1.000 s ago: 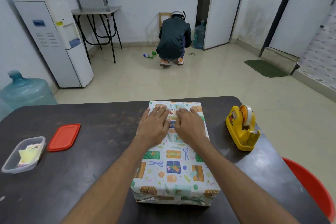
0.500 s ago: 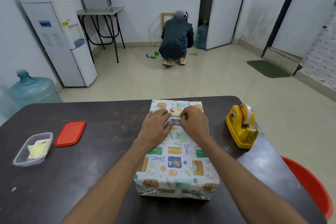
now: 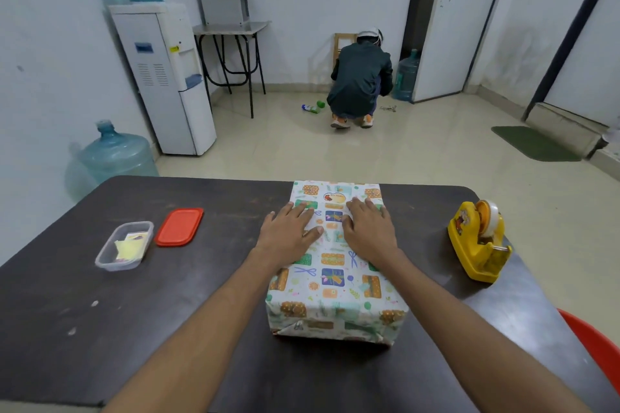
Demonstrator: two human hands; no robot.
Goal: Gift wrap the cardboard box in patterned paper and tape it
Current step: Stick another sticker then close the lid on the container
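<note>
1. My left hand (image 3: 288, 233) lies flat on top of the wrapped box (image 3: 335, 282). Its fingers are straight and it holds nothing.
2. My right hand (image 3: 369, 231) lies flat beside it in the same way. A strip of paper shows between the two hands, so they do not touch.
3. The box sits in the middle of the dark table (image 3: 167, 329), with its far end close to the table's far edge.
4. Patterned paper hides all the cardboard. My palms hide the paper under them, and the far end is out of sight. I cannot make out any tape.
5. The near end faces me, with folded flaps.
6. A yellow tape dispenser (image 3: 478, 245) stands near the table's right edge, well apart from the box. Bare table top lies between them.
7. On the left, a red lid (image 3: 179, 227) lies just beside a clear tub (image 3: 124, 245). The tub holds yellow papers that I cannot read.
8. The picture cuts off the table's near edge and most of a red chair (image 3: 593, 349).
9. Across the floor, a person (image 3: 360, 80) crouches with their back to me. A water cooler (image 3: 164, 77) stands at the left wall.
</note>
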